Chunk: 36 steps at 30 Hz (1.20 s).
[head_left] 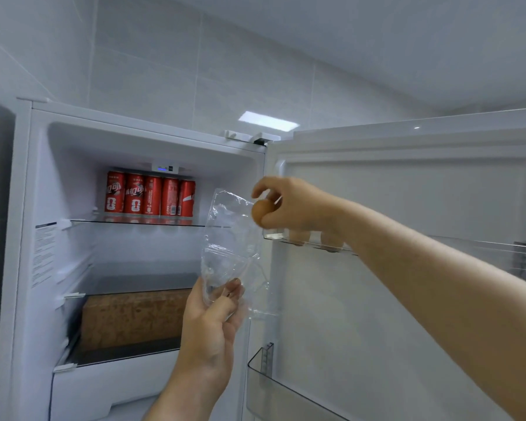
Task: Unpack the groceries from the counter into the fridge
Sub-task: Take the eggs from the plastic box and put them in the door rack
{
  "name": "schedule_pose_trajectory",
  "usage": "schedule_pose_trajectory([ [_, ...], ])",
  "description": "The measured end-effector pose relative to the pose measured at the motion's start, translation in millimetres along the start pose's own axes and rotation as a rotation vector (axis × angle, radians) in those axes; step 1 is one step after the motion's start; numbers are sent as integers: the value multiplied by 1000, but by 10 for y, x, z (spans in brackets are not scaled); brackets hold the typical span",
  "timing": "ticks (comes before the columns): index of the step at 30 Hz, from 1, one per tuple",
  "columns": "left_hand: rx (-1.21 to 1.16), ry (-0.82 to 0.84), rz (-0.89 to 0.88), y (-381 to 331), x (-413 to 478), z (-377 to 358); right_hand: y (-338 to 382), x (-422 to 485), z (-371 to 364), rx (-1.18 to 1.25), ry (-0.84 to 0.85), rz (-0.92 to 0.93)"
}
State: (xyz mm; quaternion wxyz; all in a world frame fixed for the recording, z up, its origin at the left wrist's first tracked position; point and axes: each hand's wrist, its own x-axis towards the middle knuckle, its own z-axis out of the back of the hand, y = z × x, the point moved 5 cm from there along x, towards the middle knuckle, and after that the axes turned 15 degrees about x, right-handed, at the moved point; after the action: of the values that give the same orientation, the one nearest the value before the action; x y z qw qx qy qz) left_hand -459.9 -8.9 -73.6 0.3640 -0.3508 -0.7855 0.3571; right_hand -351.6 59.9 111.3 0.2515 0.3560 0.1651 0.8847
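- Head view: your right hand (292,205) curls its fingers round a smooth brown egg (262,213), just above the clear plastic door tray (274,237) of the open white fridge (25,208).
- Your left hand (213,323), lower and left of the right, pinches a crumpled clear plastic bag (228,238) that rises toward the egg.
- Five red drink cans (149,194) stand on a glass shelf (140,221), well left of your right hand.

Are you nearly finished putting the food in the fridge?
Partly. Five red cans stand on the top shelf, and some eggs seem to sit in the door tray. The right hand holds a brown egg over that tray, while the left hand holds the clear bag, which looks almost empty. The counter is out of view, so what's left is unknown.
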Motion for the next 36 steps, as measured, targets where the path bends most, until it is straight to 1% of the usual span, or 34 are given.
schedule_pose_trajectory([
  [3,14,-9,20,42,43,42,-113,32,353,-44,-43,-49],
  [7,14,10,22,63,56,34,-375,80,568,-53,37,-188],
  [10,14,24,9,44,52,15,-488,101,669,-62,45,-227],
  [15,-24,40,14,22,23,-40,-687,127,691,-287,136,-267],
  [23,-44,11,37,88,44,-30,-774,175,656,-203,269,-374],
  [28,-49,-10,41,59,42,-1,-803,205,625,-235,299,-394],
  [36,-59,-28,55,48,44,4,-904,215,571,-195,354,-410],
])
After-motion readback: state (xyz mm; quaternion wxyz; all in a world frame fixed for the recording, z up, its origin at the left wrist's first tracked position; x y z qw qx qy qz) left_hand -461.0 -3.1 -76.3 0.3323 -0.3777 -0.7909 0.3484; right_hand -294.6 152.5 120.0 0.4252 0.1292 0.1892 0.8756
